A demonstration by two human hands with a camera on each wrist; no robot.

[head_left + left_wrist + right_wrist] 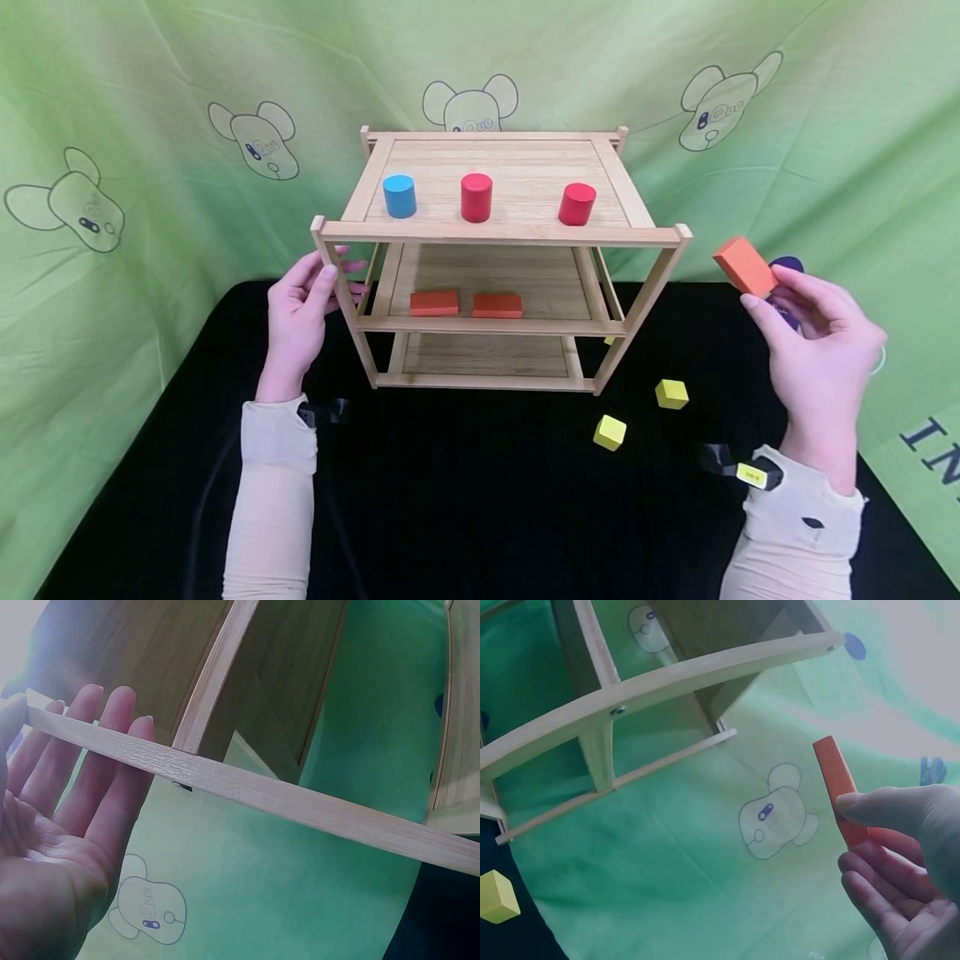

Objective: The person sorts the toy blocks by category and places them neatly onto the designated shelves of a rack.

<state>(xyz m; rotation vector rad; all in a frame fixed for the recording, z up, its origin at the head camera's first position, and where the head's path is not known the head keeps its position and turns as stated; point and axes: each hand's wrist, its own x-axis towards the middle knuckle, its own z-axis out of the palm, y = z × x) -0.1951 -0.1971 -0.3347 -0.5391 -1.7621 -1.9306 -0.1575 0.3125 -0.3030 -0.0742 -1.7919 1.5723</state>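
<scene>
A three-tier wooden shelf (502, 235) stands in the middle of the head view. My left hand (296, 312) is at its front left post, thumb in front and fingers reaching behind; the left wrist view shows the post (300, 801) crossing between them. Out to the right of the shelf, my right hand (828, 350) pinches an orange block (745, 265) between thumb and fingers, raised and tilted. Two similar orange blocks, a left one (433, 303) and a right one (497, 306), lie on the middle tier.
On the top tier stand a blue cylinder (400, 197) and two red cylinders (476, 198). Yellow cubes (672, 394) lie on the black cloth (480, 500), right of the shelf, one partly hidden behind its post. A green printed curtain (172, 50) hangs behind.
</scene>
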